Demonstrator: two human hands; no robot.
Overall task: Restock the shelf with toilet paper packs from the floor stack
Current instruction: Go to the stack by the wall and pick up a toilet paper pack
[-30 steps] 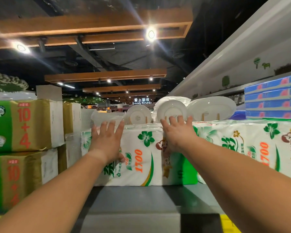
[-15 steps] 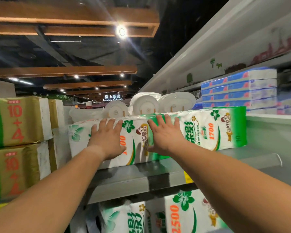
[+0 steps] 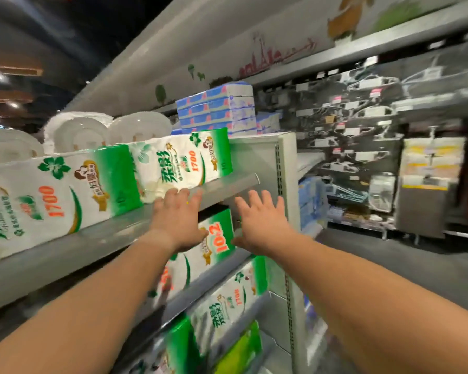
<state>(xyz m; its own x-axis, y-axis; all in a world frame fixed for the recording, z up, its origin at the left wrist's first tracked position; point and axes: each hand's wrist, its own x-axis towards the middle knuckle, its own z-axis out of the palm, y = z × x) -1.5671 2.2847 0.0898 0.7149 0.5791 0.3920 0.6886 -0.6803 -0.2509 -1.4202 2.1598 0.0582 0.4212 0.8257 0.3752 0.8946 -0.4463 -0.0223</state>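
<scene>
Two white-and-green toilet paper packs marked 1700 lie on the grey top shelf (image 3: 65, 252): one at the left (image 3: 52, 195), one further right (image 3: 184, 160). My left hand (image 3: 180, 220) hovers in front of the shelf edge with fingers spread, holding nothing. My right hand (image 3: 262, 222) is beside it, fingers straight, also empty, near the shelf's right end. Neither hand touches a pack. More packs (image 3: 214, 244) fill the shelves below. The floor stack is out of view.
White rolls (image 3: 79, 133) stand behind the top packs. Blue tissue packs (image 3: 216, 109) are stacked at the shelf's far right end. The white shelf upright (image 3: 287, 184) stands just right of my hands. An aisle with a hanging-goods rack (image 3: 362, 125) opens to the right.
Both hands have come off the left 1700 pack and moved right and down to the shelf's right end. My view has swung right, and the yellow-green packs at the left have left the frame.
</scene>
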